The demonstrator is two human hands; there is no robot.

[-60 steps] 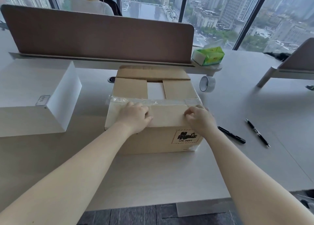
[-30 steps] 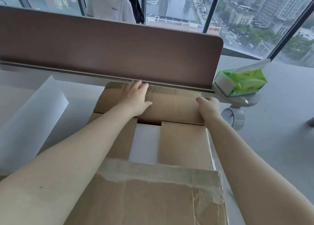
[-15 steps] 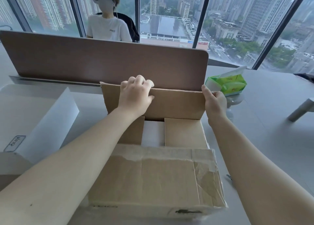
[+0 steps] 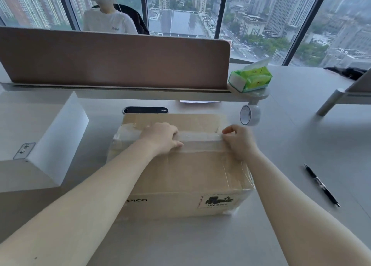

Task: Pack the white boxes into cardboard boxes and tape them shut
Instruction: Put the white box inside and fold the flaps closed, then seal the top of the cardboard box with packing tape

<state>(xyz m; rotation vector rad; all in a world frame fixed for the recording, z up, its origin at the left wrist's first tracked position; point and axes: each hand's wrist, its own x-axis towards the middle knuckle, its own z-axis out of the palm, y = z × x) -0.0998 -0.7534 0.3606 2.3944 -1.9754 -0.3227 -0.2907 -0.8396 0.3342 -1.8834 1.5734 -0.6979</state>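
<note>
Resting on the cardboard box [image 4: 180, 171] top, both hands' fingers [image 4: 172, 133] curl loosely.

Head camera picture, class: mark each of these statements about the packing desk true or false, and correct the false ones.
1. Both hands rest on top of the brown cardboard box. True: the left hand and right hand lie along its flap seam.
2. The clear roll of packing tape sits on top of the cardboard box. False: it stands on the grey desk beyond the box's right corner.
3. A black pen lies on the desk to the right of the box. True.
4. The green tissue pack lies inside the box. False: it sits on the shelf at the end of the brown divider panel.
</note>
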